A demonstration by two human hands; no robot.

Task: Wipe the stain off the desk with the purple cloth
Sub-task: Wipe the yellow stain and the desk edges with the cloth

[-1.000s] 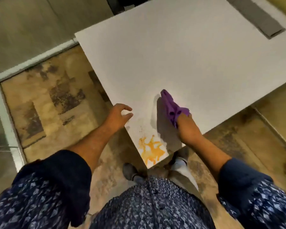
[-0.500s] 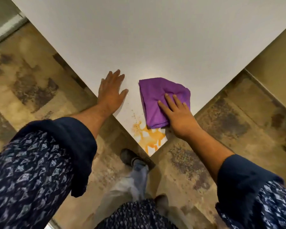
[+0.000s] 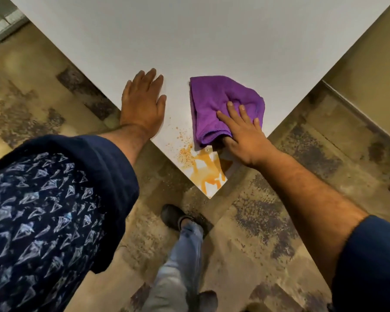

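The purple cloth point(image 3: 214, 102) lies folded on the white desk point(image 3: 189, 37), just above the near corner. My right hand point(image 3: 245, 136) rests on the cloth's near right part, fingers spread on top and the thumb tucked under its edge. An orange stain point(image 3: 206, 172) covers the desk's corner tip, with small orange speckles point(image 3: 184, 140) to its upper left. The cloth's near edge touches the stain's upper end. My left hand point(image 3: 143, 104) lies flat, palm down, on the desk's left edge, holding nothing.
The desk's two edges meet in a point toward me. Mottled brown carpet point(image 3: 279, 199) lies below on both sides. My leg in jeans and a dark shoe point(image 3: 173, 216) stand under the corner.
The cloth went from hanging bunched in my right hand to lying flat on the desk beside the stain. My left hand came down flat on the desk edge. The view moved closer.
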